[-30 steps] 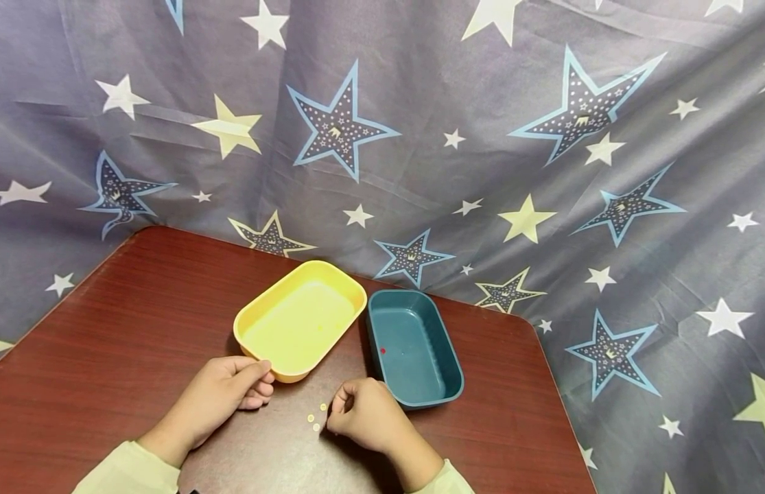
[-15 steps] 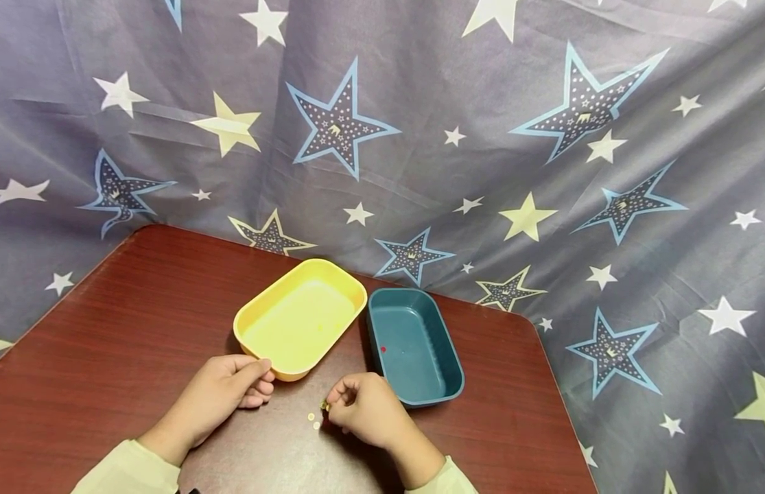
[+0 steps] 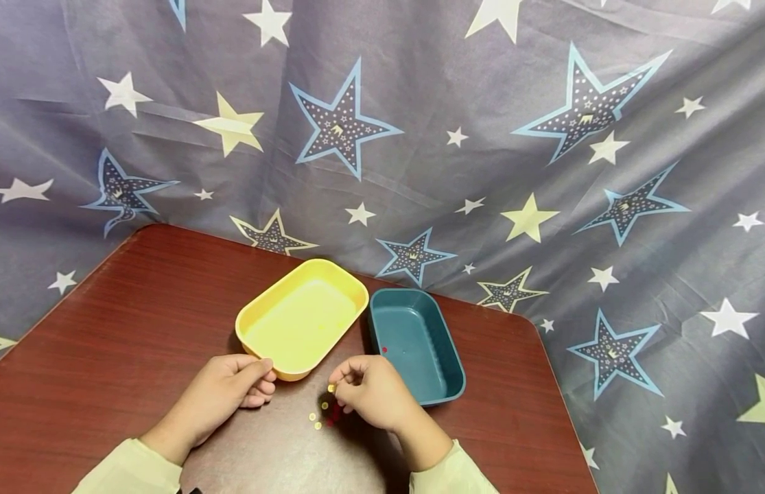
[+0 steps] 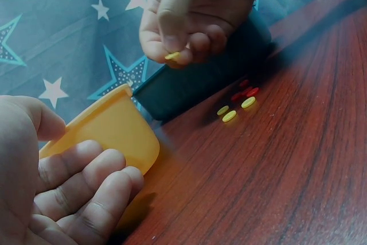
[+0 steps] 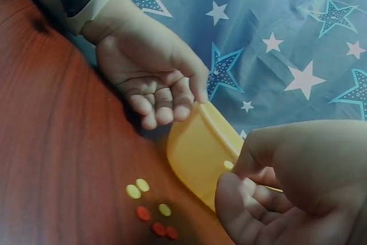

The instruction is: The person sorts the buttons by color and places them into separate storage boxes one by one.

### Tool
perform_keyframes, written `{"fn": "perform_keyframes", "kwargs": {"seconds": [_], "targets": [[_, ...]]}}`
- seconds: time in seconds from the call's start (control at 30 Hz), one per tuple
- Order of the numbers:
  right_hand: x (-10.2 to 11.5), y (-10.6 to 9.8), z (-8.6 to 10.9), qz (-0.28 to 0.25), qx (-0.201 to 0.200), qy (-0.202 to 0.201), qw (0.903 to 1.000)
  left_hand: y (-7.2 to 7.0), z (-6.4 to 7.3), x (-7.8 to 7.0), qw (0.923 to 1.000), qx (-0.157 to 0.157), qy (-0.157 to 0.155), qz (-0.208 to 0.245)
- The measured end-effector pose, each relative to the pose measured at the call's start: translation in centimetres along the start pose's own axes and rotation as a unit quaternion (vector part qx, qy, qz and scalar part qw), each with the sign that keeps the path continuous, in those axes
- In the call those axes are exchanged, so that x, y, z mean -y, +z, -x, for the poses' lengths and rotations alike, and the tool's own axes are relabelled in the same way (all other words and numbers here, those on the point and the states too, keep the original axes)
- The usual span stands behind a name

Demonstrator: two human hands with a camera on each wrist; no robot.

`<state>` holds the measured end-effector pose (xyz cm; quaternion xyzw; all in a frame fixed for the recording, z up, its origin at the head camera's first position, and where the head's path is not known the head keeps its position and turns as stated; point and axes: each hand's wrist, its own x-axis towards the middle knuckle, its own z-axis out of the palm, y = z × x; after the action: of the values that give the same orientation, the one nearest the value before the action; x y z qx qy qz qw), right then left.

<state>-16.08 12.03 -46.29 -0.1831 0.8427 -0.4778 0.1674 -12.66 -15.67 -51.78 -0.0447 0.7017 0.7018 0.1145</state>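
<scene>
My left hand (image 3: 224, 387) pinches the near corner of the yellow tub (image 3: 302, 322) between thumb and fingers, its other fingers curled below the rim. Between thumb and index finger, my right hand (image 3: 376, 394) holds a small yellow disc (image 3: 331, 388), seen edge-on in the left wrist view (image 4: 172, 55). This hand is raised over the table between the two tubs. Under it lie a few loose yellow discs (image 5: 133, 191) and red discs (image 5: 143, 213) in a small group. Part of the teal tub (image 3: 416, 336) is hidden behind the right hand.
One red disc (image 3: 385, 350) lies inside the teal tub. A faint yellow spot shows on the yellow tub's floor. Both tubs stand close together on the reddish-brown table (image 3: 172, 295), with a star-patterned cloth (image 3: 419, 171) hanging behind.
My right hand has picked a yellow disc from the group and lifted it up and away toward the tubs, uncovering the red discs. The left hand has stayed on the yellow tub.
</scene>
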Motion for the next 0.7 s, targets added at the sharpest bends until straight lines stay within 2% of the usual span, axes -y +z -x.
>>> {"fn": "perform_keyframes", "kwargs": {"seconds": [0.27, 0.7], "targets": [[1.4, -1.5, -1.2, -0.006, 0.006, 0.004, 1.0, -0.1, -0.1, 0.3, 1.0, 0.002, 0.001, 0.003], [2.9, -4.2, -4.4, -0.034, 0.028, 0.026, 0.9987, -0.3, -0.2, 0.4, 1.0, 0.003, 0.0, 0.008]]}}
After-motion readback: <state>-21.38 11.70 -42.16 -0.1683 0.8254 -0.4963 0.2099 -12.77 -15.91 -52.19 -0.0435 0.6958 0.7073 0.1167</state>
